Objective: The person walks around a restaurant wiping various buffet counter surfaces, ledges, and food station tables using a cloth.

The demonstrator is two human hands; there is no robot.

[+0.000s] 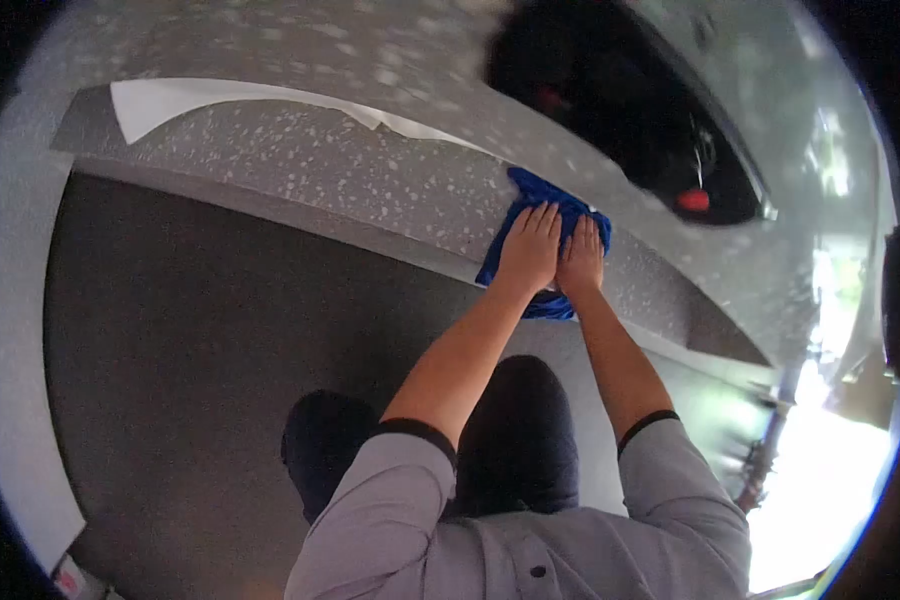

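A blue cloth (547,188) lies bunched on a speckled grey ledge (370,190), near the middle right of the head view. Both of my hands rest on it side by side, palms down. My left hand (531,245) lies flat on the cloth with its fingers stretched out. Just to the right, my right hand (582,256) presses on the cloth too, fingers extended. Parts of the cloth show around and below both hands.
A curved, spotted grey panel (370,50) rises beyond the ledge, with a dark opening (610,100) holding a red part (693,200). A white strip (190,100) runs along the ledge's back edge. Dark flooring (200,350) lies at the left, bright light at the lower right.
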